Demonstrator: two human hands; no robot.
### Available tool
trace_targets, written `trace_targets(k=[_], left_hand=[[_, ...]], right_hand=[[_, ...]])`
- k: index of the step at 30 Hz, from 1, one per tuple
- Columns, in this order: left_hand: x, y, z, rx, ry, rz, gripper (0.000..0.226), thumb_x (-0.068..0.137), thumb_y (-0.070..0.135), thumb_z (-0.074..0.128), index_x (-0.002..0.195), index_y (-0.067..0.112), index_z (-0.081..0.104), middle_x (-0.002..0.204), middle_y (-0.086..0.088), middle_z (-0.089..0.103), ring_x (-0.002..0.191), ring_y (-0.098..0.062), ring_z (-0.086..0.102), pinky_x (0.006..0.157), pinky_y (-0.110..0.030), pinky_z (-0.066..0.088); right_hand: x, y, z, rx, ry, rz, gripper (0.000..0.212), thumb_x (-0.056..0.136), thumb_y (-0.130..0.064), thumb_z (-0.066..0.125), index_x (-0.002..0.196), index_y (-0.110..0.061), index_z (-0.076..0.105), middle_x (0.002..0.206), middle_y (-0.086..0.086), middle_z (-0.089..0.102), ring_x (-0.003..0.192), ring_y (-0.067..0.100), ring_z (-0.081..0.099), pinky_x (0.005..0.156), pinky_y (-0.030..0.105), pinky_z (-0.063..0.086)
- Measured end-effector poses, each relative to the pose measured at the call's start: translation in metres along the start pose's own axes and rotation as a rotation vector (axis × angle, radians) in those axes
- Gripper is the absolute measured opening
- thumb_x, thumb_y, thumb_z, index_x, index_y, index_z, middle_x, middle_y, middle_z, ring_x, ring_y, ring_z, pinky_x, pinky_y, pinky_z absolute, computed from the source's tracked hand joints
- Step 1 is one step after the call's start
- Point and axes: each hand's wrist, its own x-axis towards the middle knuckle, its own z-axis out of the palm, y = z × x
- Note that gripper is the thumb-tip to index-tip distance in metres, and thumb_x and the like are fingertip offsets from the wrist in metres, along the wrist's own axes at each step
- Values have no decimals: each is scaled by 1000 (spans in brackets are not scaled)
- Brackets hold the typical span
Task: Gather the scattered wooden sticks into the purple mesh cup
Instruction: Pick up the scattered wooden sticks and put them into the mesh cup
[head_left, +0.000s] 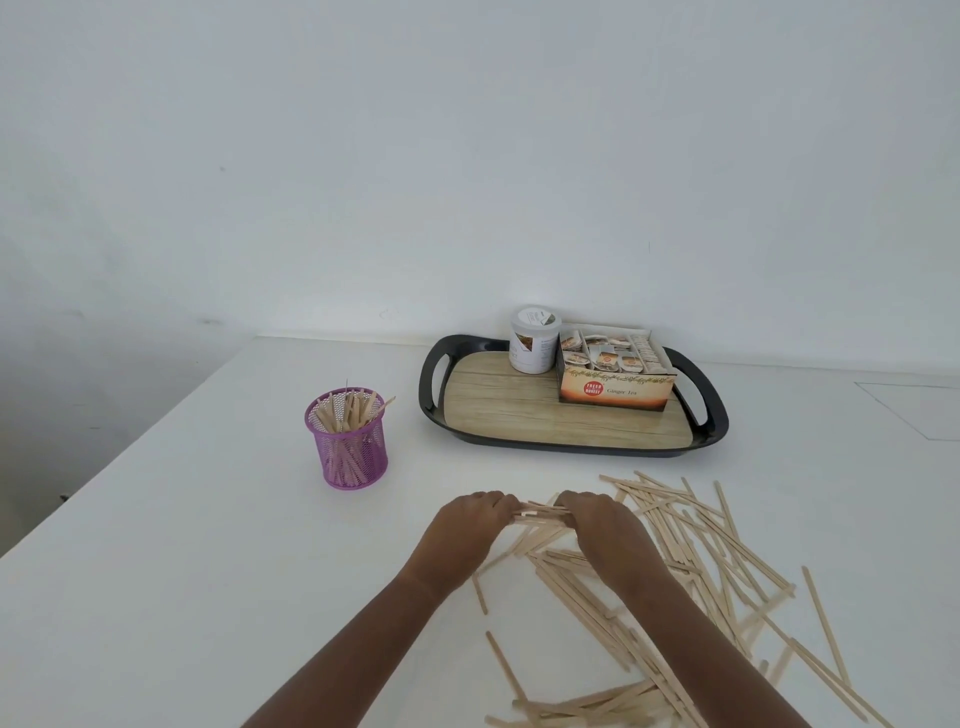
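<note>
A purple mesh cup (350, 452) stands upright on the white table, left of centre, with several wooden sticks leaning inside it. Many more pale wooden sticks (691, 566) lie scattered over the table's right front. My left hand (470, 525) and my right hand (602, 525) face each other near the pile's left edge, each closed on one end of a small bundle of sticks (540, 514) held level between them. The cup is up and to the left of my hands, well apart from them.
A black tray (711, 415) with a wood-look floor sits at the back right, holding a white tub (535, 340) and an open ginger tea box (615, 374). The table's left edge (130, 447) runs diagonally; a white wall rises behind.
</note>
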Motion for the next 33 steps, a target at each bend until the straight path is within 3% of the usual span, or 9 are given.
trace_targets(k=[5, 9, 14, 15, 18, 20, 25, 28, 33], left_hand=[[-10, -23, -17, -112, 156, -67, 31, 89, -3, 44, 115, 8, 57, 103, -9, 64, 91, -25, 62, 70, -28, 42], [-17, -45, -36, -261, 267, -189, 33, 89, -7, 44, 115, 6, 59, 107, -9, 64, 93, -18, 63, 74, -22, 45], [-17, -62, -68, -682, 514, -451, 20, 91, -7, 44, 99, -4, 62, 88, -11, 64, 77, -16, 58, 68, 0, 40], [-16, -67, -74, -757, 568, -491, 19, 91, -7, 44, 97, -4, 61, 90, -8, 64, 78, -13, 60, 69, 2, 42], [-12, -80, -96, -907, 701, -557, 21, 91, -9, 43, 97, -1, 61, 82, 0, 65, 68, 8, 63, 67, 1, 45], [-9, -90, -109, -922, 772, -554, 21, 91, -7, 44, 98, 4, 60, 76, 5, 63, 64, 12, 61, 66, -2, 46], [5, -113, -127, -887, 888, -611, 19, 90, -7, 45, 100, -9, 62, 96, -3, 64, 88, -20, 61, 81, -18, 45], [12, -121, -122, -843, 874, -664, 20, 90, -6, 45, 101, -8, 62, 103, -13, 65, 91, -21, 59, 80, -20, 45], [17, -133, -104, -831, 784, -752, 20, 91, -6, 44, 102, -5, 61, 104, -19, 66, 88, -21, 61, 77, -20, 50]], right_hand=[[7, -3, -13, 137, 69, -9, 22, 95, -4, 39, 102, -11, 59, 90, 5, 66, 72, 17, 56, 67, 23, 44], [17, -4, -23, 337, 121, 23, 19, 93, -4, 44, 96, -4, 62, 76, 6, 63, 55, 10, 48, 51, 14, 39], [35, -27, -39, 767, 236, 99, 13, 89, -2, 50, 87, -5, 63, 76, 5, 68, 67, 5, 60, 64, 4, 44], [39, -35, -42, 856, 255, 115, 14, 90, -3, 50, 86, -8, 62, 76, 4, 68, 70, 7, 63, 70, 6, 45], [56, -62, -51, 1166, 297, 146, 17, 90, -1, 49, 81, -10, 61, 81, 10, 67, 82, 25, 65, 84, 35, 49], [69, -81, -58, 1317, 325, 127, 15, 90, 1, 49, 84, -3, 62, 77, 8, 65, 75, 20, 64, 80, 33, 49], [108, -133, -67, 1690, 336, 10, 12, 92, 1, 47, 96, -4, 57, 73, 6, 61, 59, 2, 64, 69, 16, 55], [133, -159, -65, 1706, 341, -28, 13, 92, -1, 47, 102, -2, 56, 74, 4, 62, 66, 10, 62, 73, 17, 53], [161, -188, -47, 1682, 323, 6, 23, 93, -3, 48, 109, 10, 55, 75, 2, 63, 66, 5, 63, 71, 14, 53]])
